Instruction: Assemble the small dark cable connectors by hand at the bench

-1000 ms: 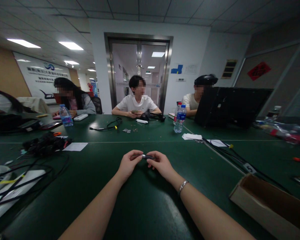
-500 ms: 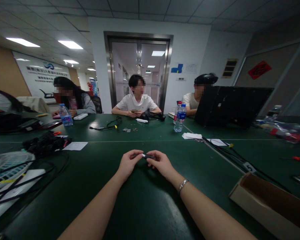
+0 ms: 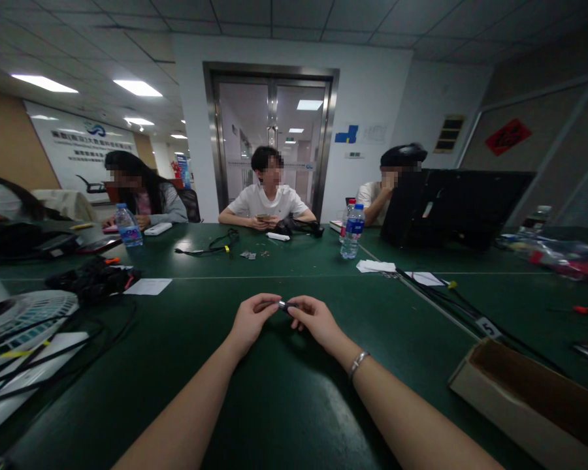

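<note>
Both hands meet over the green table (image 3: 284,405), directly in front of the person. Between them: a small stick (image 3: 282,305), dark with a silver end, held off the surface; from where I stand, what it is exactly cannot be made out.

Grip, left hand (image 3: 253,321): thumb and forefinger closed in a pinch at the silver end. Grip, right hand (image 3: 316,321): thumb and fingers closed on the dark end, covering much of it. The stick lies roughly crosswise between the two sets of fingertips. A silver bracelet (image 3: 359,367) circles the right wrist.

Surroundings, right side: open cardboard box (image 3: 504,408) beside the right forearm; a black monitor (image 3: 470,209) farther back. Left side: a white fan (image 3: 53,307) with black cables across it, and a sheet of paper (image 3: 149,286) beyond. Across the table, a person in a white shirt (image 3: 269,203) sits with a phone (image 3: 263,217) in hand; a blue-capped bottle (image 3: 353,235) stands upright nearby.
</note>
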`<state>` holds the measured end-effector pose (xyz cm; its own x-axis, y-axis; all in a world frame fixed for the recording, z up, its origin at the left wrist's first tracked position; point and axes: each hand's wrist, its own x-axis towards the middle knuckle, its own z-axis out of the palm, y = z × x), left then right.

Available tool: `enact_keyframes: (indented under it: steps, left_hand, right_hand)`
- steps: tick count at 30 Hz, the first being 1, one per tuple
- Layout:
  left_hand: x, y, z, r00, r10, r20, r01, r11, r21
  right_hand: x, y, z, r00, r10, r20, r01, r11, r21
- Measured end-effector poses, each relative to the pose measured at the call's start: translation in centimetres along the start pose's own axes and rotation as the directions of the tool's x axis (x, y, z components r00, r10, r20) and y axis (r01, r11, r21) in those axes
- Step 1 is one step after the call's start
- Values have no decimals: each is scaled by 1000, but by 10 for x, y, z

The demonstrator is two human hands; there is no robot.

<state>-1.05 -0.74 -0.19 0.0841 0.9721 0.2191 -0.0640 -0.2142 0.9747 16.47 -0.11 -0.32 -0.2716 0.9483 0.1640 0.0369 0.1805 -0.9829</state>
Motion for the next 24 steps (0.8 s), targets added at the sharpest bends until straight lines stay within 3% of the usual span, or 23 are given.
enact_keyframes:
  steps: [24]
  left_hand:
    - [-1,0,1,998,-62,-8,61,994,-88]
  right_hand:
    - [0,-1,0,999,29,41,-30,999,26]
